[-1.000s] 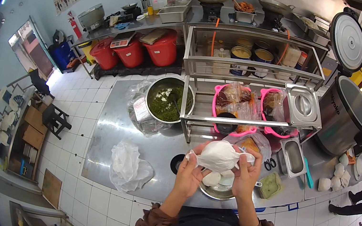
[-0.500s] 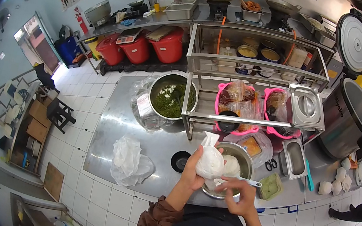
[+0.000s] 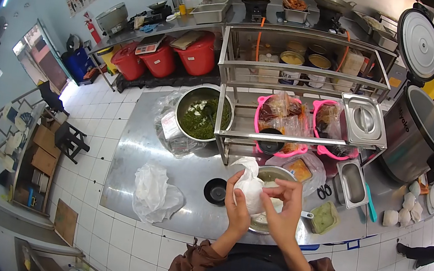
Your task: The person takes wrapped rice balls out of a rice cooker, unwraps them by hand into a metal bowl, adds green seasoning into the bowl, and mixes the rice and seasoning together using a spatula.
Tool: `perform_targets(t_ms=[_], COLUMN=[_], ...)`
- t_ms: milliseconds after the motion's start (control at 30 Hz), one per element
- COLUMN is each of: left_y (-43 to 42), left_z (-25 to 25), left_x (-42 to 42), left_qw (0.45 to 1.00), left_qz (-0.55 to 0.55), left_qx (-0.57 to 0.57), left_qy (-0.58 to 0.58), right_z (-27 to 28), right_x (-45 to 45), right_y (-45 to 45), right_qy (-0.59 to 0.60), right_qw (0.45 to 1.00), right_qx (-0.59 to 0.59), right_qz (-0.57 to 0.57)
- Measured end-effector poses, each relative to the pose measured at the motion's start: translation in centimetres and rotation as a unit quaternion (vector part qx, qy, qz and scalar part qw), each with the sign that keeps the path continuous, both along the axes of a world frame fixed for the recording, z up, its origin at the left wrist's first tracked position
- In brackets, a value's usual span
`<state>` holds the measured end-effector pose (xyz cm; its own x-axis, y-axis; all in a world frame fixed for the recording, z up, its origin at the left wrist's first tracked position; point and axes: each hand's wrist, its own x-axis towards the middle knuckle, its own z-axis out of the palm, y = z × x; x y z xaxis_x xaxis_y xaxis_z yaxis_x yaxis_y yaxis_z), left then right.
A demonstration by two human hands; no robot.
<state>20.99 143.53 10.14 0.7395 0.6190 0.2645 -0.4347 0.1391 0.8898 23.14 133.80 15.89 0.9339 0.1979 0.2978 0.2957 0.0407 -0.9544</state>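
A white paper-wrapped bundle (image 3: 247,192), rounded below and twisted at the top, is held up over the near part of the steel table (image 3: 197,213). My left hand (image 3: 237,216) wraps round its left side and underside. On the right side, my right hand (image 3: 286,212) has its fingertips and thumb against the wrapper. Behind and below the hands stands a steel bowl (image 3: 280,173), mostly covered by them, so its contents barely show. A pale spoon handle (image 3: 307,215) sticks out to its right. A small black bowl (image 3: 215,191) is just left of my left hand.
White plastic sheets (image 3: 154,194) lie at left. A pot of chopped greens (image 3: 202,120) stands behind them. Ahead is a metal rack (image 3: 297,140) with pink baskets. Scissors (image 3: 324,191), a green tub (image 3: 324,218) and wrapped bundles (image 3: 390,218) sit rightward. A person's leg (image 3: 429,251) shows far right.
My right hand has risen from over the bowl and spoon handle to the bundle's right side. The bundle, still in my left hand, has shifted slightly left, and its top twist has loosened.
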Motion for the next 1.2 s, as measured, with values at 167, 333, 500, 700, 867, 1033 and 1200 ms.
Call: perform_targets(t_ms=[167,333,500,700,867,1033,1200], left_y=[-0.6,-0.5,-0.3,-0.8,-1.9,-2.4,-2.6], left_z=[-0.5,-1.3,-2.6,-2.2,-2.1,-3.3,-2.2], left_x=[-0.5,-0.5,-0.5,-0.3,-0.4,-1.0,-1.1], left_qw=[0.978,0.994,0.996,0.998,0.991,0.908,0.867], left_qz=[0.137,0.1,0.071,-0.016,-0.108,-0.227,-0.283], left_qx=[0.151,0.046,0.042,-0.02,-0.078,-0.347,-0.408], left_qy=[0.032,-0.018,-0.026,-0.06,-0.01,0.054,0.043], right_z=[-1.1,-0.5,-0.2,0.8,0.0,1.0,-0.3], right_x=[0.9,-0.7,-0.4,0.2,0.4,0.3,0.3], right_y=[-0.4,-0.3,-0.9,-2.0,-2.2,-2.1,-2.1], right_qy=[0.115,0.06,0.09,0.215,0.188,0.017,-0.228], right_qw=[0.988,0.993,0.988,0.959,0.958,0.978,0.936], right_qx=[0.062,0.001,0.002,0.092,0.108,-0.121,-0.256], right_qz=[0.084,0.1,0.128,0.161,0.187,0.17,0.076])
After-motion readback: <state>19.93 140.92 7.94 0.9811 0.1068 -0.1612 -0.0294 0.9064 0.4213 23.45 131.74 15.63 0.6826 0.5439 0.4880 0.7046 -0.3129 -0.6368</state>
